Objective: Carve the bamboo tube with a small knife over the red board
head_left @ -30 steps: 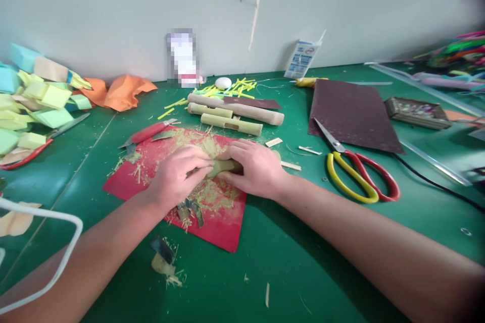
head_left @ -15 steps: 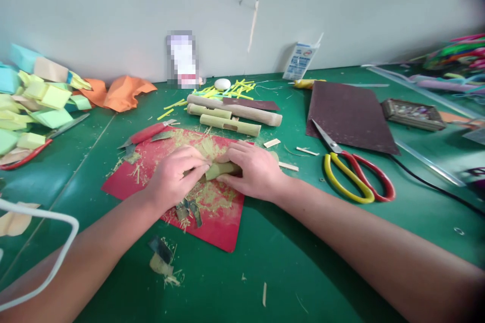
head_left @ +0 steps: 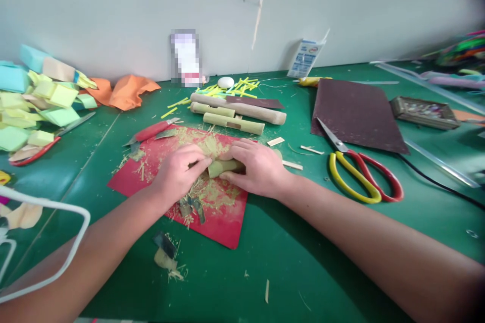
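Observation:
My right hand (head_left: 261,167) is wrapped over a short green bamboo tube (head_left: 220,167), pressing it down above a red mat (head_left: 224,229). At the tube's left end my left hand (head_left: 180,170) is closed in a pinch; thumb and fingertips meet right by the rim, and anything between them is too small to make out. Pale shavings and dust (head_left: 193,136) cover the mat around both hands. A red-handled utility knife (head_left: 153,131) lies on the mat's upper left corner. Dark scraps (head_left: 191,207) rest just below the left hand.
Behind the mat lie bamboo pieces (head_left: 235,123) and yellow strips (head_left: 242,86). Scissors (head_left: 356,169) overlap a dark sandpaper sheet (head_left: 356,111) on the right, beside a small box (head_left: 424,112). Paper pieces (head_left: 45,96) crowd the left; a white metal frame (head_left: 81,232) juts in.
The view has shifted slightly, so everything sits a little further right. Both hands keep nearly the same hold at the bamboo tube.

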A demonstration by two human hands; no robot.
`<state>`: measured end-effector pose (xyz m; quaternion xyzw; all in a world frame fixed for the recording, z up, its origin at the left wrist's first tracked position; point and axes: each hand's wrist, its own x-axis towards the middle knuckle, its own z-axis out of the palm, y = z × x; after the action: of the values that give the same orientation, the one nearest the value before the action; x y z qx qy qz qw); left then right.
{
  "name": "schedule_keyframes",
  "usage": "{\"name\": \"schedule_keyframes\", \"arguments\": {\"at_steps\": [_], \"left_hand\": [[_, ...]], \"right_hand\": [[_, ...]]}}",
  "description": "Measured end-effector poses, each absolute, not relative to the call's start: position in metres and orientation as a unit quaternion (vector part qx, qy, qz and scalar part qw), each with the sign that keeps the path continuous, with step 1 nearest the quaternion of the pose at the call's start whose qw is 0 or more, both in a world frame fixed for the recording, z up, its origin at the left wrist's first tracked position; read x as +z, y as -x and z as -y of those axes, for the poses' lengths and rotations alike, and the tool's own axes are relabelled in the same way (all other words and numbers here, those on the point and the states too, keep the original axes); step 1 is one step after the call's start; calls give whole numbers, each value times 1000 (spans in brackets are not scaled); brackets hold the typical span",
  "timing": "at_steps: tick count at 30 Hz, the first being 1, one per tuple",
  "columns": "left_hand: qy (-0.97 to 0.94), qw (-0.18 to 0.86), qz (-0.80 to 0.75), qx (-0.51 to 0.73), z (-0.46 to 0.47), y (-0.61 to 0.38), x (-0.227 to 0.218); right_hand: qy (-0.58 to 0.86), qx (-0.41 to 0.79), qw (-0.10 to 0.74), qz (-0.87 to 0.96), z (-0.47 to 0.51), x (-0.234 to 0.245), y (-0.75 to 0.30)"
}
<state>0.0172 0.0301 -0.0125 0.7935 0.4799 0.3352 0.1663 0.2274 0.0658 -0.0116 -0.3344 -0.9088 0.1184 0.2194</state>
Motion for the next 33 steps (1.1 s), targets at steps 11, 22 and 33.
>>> {"name": "schedule_keyframes", "arguments": {"at_steps": [11,22,33], "left_hand": [[-787,114,-457,398,-23,-19,1],[-842,87,-403,347,-27,-13,-8],[-872,84,-352,331,-32,-12,-7]], "right_hand": [[335,106,222,910,-66,-12,-225],[350,103,220,905,-65,-12,-225],[342,114,223,906,-65,-12,-225]]}}
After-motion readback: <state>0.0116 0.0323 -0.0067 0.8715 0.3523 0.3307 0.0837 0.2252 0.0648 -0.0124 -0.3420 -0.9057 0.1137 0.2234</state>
